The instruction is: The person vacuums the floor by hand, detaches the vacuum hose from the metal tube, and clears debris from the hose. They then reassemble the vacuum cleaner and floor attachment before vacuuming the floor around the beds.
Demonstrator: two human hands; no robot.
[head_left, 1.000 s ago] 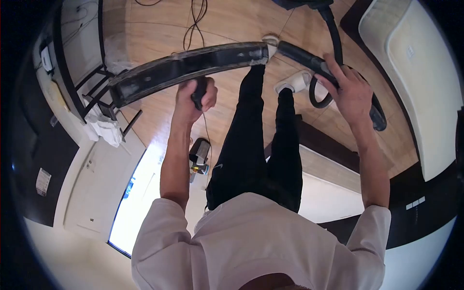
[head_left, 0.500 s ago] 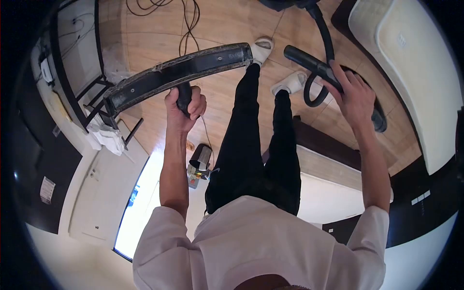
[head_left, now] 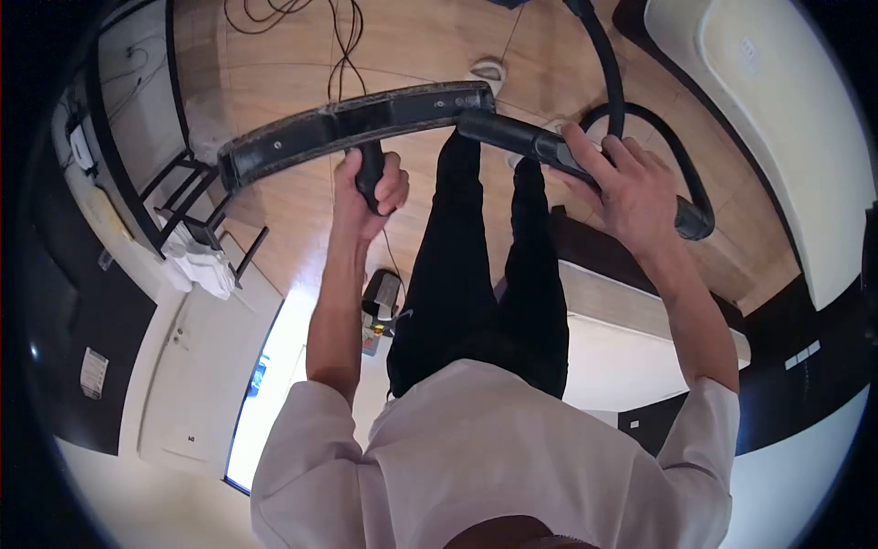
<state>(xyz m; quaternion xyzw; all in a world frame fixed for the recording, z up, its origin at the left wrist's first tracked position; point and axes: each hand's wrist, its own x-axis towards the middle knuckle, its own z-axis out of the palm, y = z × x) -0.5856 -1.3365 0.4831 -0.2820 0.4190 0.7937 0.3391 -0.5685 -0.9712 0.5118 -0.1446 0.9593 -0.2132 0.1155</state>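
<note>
Floor brush (head_left: pixel 357 123) above left grip (head_left: pixel 370 188)

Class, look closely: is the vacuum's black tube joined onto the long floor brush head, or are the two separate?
Cannot tell. The tube's tip meets the brush head's end, but seating isn't visible. Left hand grips its neck; right hand holds the tube.

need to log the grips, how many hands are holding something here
2. The left hand grips the short black handle under the long black bar. The right hand wraps the black hose nozzle, whose tip meets the bar's end.
</note>
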